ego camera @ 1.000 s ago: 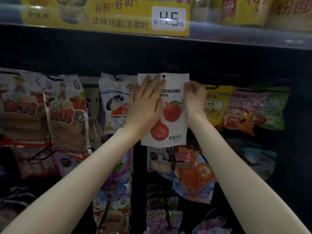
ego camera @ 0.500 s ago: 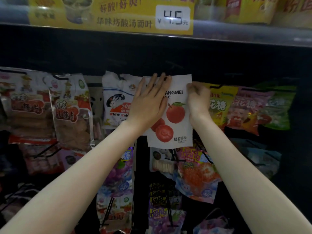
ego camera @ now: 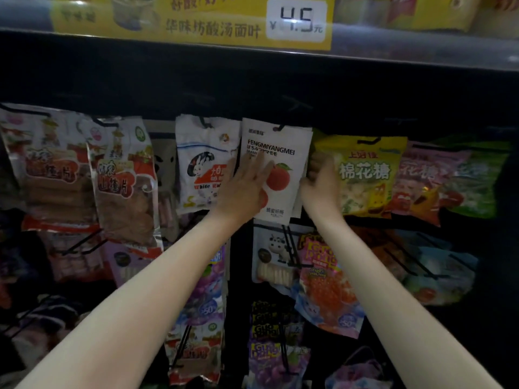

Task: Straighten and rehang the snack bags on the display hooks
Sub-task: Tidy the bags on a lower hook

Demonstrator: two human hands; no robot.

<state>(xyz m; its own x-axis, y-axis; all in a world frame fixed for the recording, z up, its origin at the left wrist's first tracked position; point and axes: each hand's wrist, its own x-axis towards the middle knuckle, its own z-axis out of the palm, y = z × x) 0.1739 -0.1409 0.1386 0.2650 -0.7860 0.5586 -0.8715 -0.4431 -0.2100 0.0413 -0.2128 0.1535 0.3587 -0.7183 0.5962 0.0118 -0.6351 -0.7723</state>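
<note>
White plum bag (ego camera: 283, 153) hung on its hook (ego camera: 281, 127); left hand (ego camera: 247, 186) spread flat on it, right hand (ego camera: 320, 183) seemingly loosely curled at its right edge.

In front of you is a dark display rack (ego camera: 252, 88) of black wire hooks (ego camera: 282, 127), with a shelf edge (ego camera: 421, 54) above it carrying a yellow price strip (ego camera: 196, 23) marked 4.5. On the top row of hooks hang, from your left, two brown hawthorn-slice bags (ego camera: 123, 181), a white rabbit bag (ego camera: 205, 164), the white FENGMIYANGMEI bag (ego camera: 280, 153), a yellow marshmallow bag (ego camera: 365, 175) and a pink one (ego camera: 421, 181). Lower hooks hold purple and orange candy bags (ego camera: 325, 293).
</note>
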